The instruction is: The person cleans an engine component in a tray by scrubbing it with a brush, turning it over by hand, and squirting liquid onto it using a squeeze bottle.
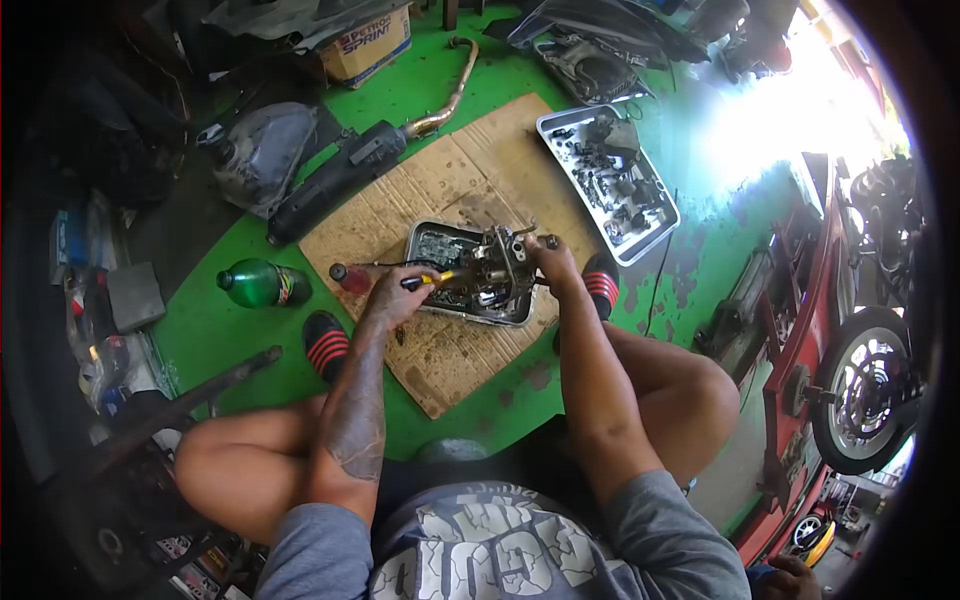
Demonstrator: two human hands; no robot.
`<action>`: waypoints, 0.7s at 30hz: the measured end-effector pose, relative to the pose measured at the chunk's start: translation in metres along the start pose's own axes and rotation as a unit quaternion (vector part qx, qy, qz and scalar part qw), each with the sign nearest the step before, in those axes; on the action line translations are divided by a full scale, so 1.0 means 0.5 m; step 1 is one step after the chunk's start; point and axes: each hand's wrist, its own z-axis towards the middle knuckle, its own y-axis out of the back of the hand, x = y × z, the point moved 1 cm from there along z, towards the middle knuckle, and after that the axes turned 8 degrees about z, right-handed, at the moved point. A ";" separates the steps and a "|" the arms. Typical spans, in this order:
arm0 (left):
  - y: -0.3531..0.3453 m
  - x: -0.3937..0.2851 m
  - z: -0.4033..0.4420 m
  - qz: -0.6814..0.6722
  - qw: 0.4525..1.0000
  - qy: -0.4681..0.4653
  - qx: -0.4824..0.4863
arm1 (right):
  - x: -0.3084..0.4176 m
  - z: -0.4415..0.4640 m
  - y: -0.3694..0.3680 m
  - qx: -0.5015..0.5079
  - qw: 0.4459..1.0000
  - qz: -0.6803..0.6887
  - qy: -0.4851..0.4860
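Observation:
A metal engine part [508,262] is held tilted over a small metal tray [416,240] on a stained cardboard sheet [400,200]. My right hand [552,262] is closed on the right side of the part. My left hand [402,292] is wrapped round the handle of a black-and-yellow tool [430,280], which points right toward the part; its tip is too small to make out. Dark liquid and more metal pieces lie in the small tray. Just left of it stands a small bottle of red liquid [350,278].
A larger tray [658,248] of loose parts sits at the back right. A black exhaust [345,178] lies at the back left, near a green bottle [262,284]. On the right is a red frame [800,340] beside a wheel [865,390]. Another person's hand [790,580] shows bottom right.

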 end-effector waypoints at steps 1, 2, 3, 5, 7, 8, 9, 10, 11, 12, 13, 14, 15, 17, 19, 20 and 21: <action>-0.012 -0.020 -0.002 -0.008 1.000 -0.016 -0.012 | 0.005 0.005 0.000 0.005 1.000 -0.001 0.004; -0.038 -0.047 -0.004 -0.014 0.999 -0.031 -0.022 | 0.008 0.006 0.002 0.009 1.000 -0.001 0.007; -0.057 -0.069 -0.008 -0.020 0.998 -0.046 -0.033 | 0.014 -0.006 0.005 0.012 1.000 -0.001 0.011; -0.091 -0.011 0.021 -0.027 0.996 -0.067 -0.047 | 0.036 -0.020 0.002 0.006 1.000 -0.007 -0.006; -0.063 0.018 0.021 -0.033 0.999 0.001 0.001 | 0.023 -0.016 0.008 0.011 1.000 -0.027 -0.013; -0.045 0.019 0.018 -0.034 0.999 0.016 0.022 | 0.019 -0.011 0.010 0.005 0.999 -0.036 0.000; -0.033 -0.005 0.009 -0.023 1.000 0.000 0.013 | 0.016 -0.009 0.009 -0.001 0.999 -0.045 0.011; -0.029 -0.031 0.005 -0.013 1.000 -0.016 0.003 | 0.017 -0.006 0.005 -0.006 0.998 -0.053 0.023; -0.029 -0.060 0.003 -0.002 0.999 -0.032 -0.007 | 0.020 -0.001 0.001 0.000 0.999 -0.042 0.015; -0.043 -0.086 -0.002 0.010 0.999 0.034 0.014 | 0.023 -0.004 0.000 0.005 0.999 -0.031 0.004; -0.073 -0.076 0.007 0.013 0.999 -0.043 -0.014 | 0.026 -0.005 0.001 0.009 1.000 -0.021 -0.004; -0.076 -0.048 0.010 0.012 1.000 -0.022 -0.007 | 0.030 -0.008 0.003 0.030 0.999 -0.008 0.012; -0.062 -0.041 0.007 0.011 1.000 -0.001 0.001 | 0.036 -0.003 0.003 0.029 0.999 -0.024 0.025; -0.032 -0.005 -0.005 0.022 0.999 0.025 0.007 | 0.026 -0.004 0.004 0.026 0.997 -0.056 0.040; -0.004 -0.002 -0.026 0.052 0.998 0.029 0.000 | 0.040 -0.015 0.000 0.031 0.999 -0.037 0.026; 0.019 -0.020 -0.040 0.070 0.997 0.033 0.006 | 0.042 -0.012 -0.003 0.027 0.999 -0.026 0.023; 0.043 -0.051 -0.056 0.087 0.995 0.038 0.012 | 0.041 -0.009 -0.004 0.022 0.999 -0.016 0.021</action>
